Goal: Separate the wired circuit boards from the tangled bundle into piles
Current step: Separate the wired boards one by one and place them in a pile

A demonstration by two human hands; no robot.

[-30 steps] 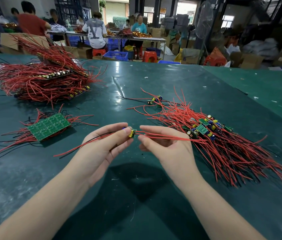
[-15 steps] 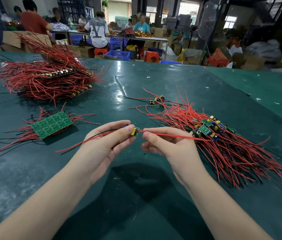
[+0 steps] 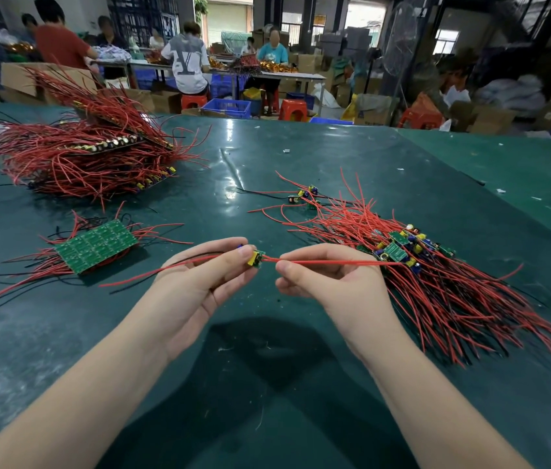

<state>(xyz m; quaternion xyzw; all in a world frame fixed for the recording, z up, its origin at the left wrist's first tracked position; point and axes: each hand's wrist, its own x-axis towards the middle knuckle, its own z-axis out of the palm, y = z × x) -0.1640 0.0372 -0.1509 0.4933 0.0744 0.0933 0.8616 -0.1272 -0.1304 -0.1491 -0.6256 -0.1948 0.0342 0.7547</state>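
My left hand (image 3: 196, 282) pinches a small green and yellow circuit board (image 3: 255, 258) between thumb and forefinger, with red and black wires trailing left over the palm. My right hand (image 3: 331, 282) pinches that board's red wire (image 3: 335, 263), which runs taut to the right into the tangled bundle (image 3: 436, 275) of red-wired boards. A flat green board panel (image 3: 96, 246) with red and black wires lies left of my hands. A big heap of red-wired boards (image 3: 81, 154) sits at the far left. A few loose boards (image 3: 304, 194) lie beyond the bundle.
All of it lies on a dark green table (image 3: 267, 384). The table's far edge (image 3: 267, 118) meets a workshop floor with people seated at other tables, blue crates and orange stools. A lighter green surface (image 3: 504, 170) adjoins on the right.
Both hands have stayed in the middle, still pinching the small board and its red wire. The gap between them has narrowed slightly.
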